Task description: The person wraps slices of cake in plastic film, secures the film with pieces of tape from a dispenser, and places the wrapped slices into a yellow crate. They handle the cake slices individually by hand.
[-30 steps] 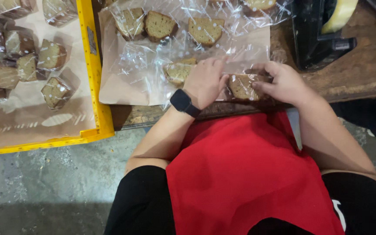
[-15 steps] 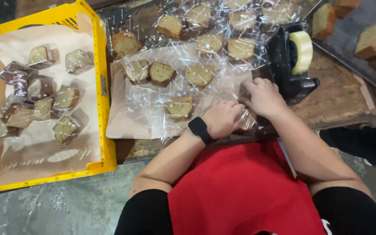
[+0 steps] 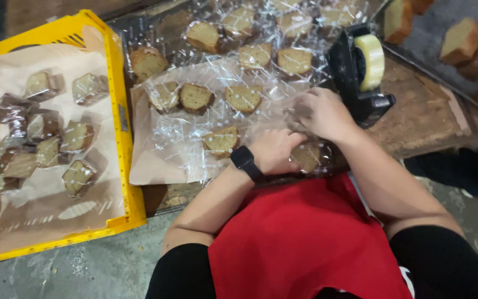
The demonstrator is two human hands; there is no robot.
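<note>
Head view, my left hand [image 3: 275,150] pressed flat on the wrapped cake slice [image 3: 307,156] at the bench [image 3: 421,119] front edge, long axis sideways, right hand [image 3: 321,113] fingers pinching cellophane beside the tape dispenser [image 3: 360,69], yellow crate [image 3: 118,116] crowding left.

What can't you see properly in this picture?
All head view:
- Cake slice: mostly covered by the left hand.
- Right hand fingertips: lost in crinkled wrap.
- Tape dispenser base: hidden behind that hand.
- Bare slices, top right: cut off by the edge.
</note>
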